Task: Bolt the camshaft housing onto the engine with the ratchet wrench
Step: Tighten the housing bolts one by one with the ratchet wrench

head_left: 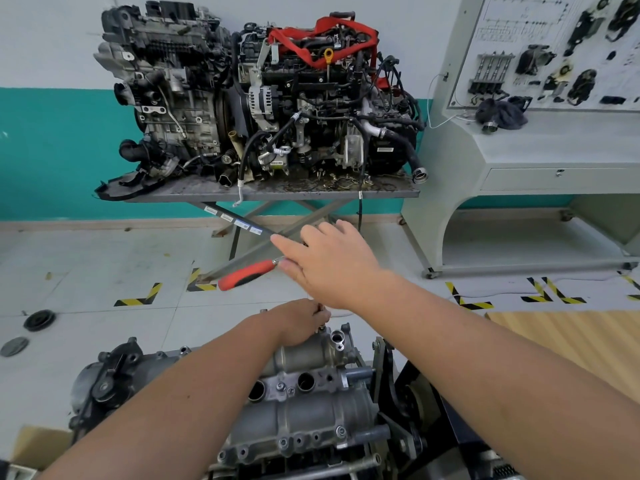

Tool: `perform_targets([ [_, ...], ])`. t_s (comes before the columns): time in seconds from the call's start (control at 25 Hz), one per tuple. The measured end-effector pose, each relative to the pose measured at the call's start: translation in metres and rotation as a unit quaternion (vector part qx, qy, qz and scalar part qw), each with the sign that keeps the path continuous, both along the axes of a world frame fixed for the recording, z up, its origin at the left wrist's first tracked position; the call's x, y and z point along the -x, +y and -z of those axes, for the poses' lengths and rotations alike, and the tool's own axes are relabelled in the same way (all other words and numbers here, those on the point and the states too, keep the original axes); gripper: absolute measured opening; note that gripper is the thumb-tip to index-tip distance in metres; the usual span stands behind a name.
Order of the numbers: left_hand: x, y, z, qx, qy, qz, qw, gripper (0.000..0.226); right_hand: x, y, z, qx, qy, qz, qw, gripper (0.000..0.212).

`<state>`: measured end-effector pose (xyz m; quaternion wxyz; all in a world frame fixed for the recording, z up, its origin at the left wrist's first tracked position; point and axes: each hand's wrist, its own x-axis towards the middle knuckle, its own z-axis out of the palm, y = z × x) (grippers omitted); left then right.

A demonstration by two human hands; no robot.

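Observation:
The grey camshaft housing (304, 403) lies on top of the engine (114, 379) at the bottom middle, with round bores and several bolts showing. The ratchet wrench (247, 273) with its red and black handle points left above the housing's far end. My right hand (332, 263) lies over the wrench's head with the fingers stretched out straight; the head is hidden under the palm. My left hand (299, 322) is curled round the wrench's extension at the far end of the housing, just above a bolt.
A scissor-leg table (270, 192) with two assembled engines stands against the far wall. A grey training board cabinet (519, 140) is at the right. Black discs (38, 320) lie on the floor at left. The engine stand's black frame (408, 396) is at lower right.

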<state>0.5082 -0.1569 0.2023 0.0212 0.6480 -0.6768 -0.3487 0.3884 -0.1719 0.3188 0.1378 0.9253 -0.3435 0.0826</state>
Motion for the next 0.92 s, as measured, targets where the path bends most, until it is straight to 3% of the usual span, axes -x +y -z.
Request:
perform_targets([
  [0.08,0.006,-0.002,0.004,0.002,-0.014,0.0,1.0,0.038,-0.006,-0.006,-0.013,-0.063,0.0,0.032,0.997,0.037],
  [0.12,0.004,-0.004,0.005,0.007,-0.013,-0.001,1.0,0.04,-0.01,-0.009,-0.018,-0.146,-0.025,0.069,0.987,0.032],
  [0.16,0.001,-0.003,0.005,0.0,-0.007,-0.004,1.0,0.045,-0.011,-0.012,-0.02,-0.266,-0.095,0.109,0.953,0.029],
  [0.2,-0.003,-0.003,0.005,-0.005,-0.001,-0.011,1.0,0.05,-0.012,-0.014,-0.019,-0.409,-0.201,0.146,0.878,0.026],
  [0.24,-0.005,-0.002,0.005,-0.004,-0.002,-0.012,1.0,0.054,-0.012,-0.012,-0.015,-0.534,-0.312,0.163,0.769,0.021],
  [0.28,-0.006,-0.001,0.004,0.0,-0.005,-0.01,1.0,0.056,-0.011,-0.008,-0.01,-0.617,-0.415,0.16,0.649,0.016],
  [0.36,-0.003,-0.001,0.004,-0.012,0.009,-0.022,1.0,0.055,-0.007,-0.004,0.003,-0.681,-0.59,0.107,0.42,0.017],
  [0.4,-0.001,-0.003,0.004,-0.013,0.001,-0.02,1.0,0.057,-0.006,-0.003,0.01,-0.681,-0.639,0.08,0.348,0.024],
  [0.44,0.0,-0.002,0.004,-0.007,-0.018,-0.013,1.0,0.06,-0.007,-0.003,0.018,-0.669,-0.672,0.065,0.311,0.024],
  [0.48,-0.001,0.0,0.002,-0.005,-0.026,-0.01,1.0,0.059,-0.009,-0.001,0.025,-0.649,-0.696,0.052,0.301,0.02],
  [0.52,-0.002,0.001,0.001,0.005,-0.015,-0.011,1.0,0.055,-0.012,0.001,0.031,-0.617,-0.711,0.044,0.335,0.015],
  [0.56,-0.008,0.005,-0.003,-0.005,-0.012,-0.006,1.0,0.049,-0.014,0.004,0.037,-0.569,-0.707,0.036,0.418,0.013],
  [0.64,0.003,0.003,-0.014,0.007,-0.034,-0.016,0.999,0.032,-0.013,0.012,0.051,-0.381,-0.64,0.002,0.667,0.021],
  [0.68,0.011,-0.001,-0.019,0.044,-0.121,-0.062,0.99,0.024,-0.012,0.012,0.057,-0.243,-0.588,-0.03,0.771,0.025],
  [0.72,0.008,0.003,-0.037,-0.083,-0.033,-0.088,0.992,0.019,-0.009,0.01,0.061,-0.114,-0.529,-0.067,0.838,0.027],
  [0.8,0.018,-0.007,-0.034,0.059,-0.058,-0.182,0.98,0.038,-0.003,0.001,0.058,0.036,-0.416,-0.116,0.901,0.034],
  [0.84,0.011,-0.014,-0.032,0.036,0.026,-0.172,0.984,0.039,-0.001,-0.003,0.053,0.063,-0.365,-0.128,0.92,0.036],
  [0.88,-0.004,-0.013,-0.014,0.013,0.04,-0.119,0.992,0.035,0.001,-0.007,0.046,0.077,-0.308,-0.127,0.94,0.037],
  [0.92,0.001,-0.002,0.004,0.101,-0.048,-0.05,0.993,0.037,0.002,-0.007,0.039,0.081,-0.248,-0.11,0.959,0.037],
])
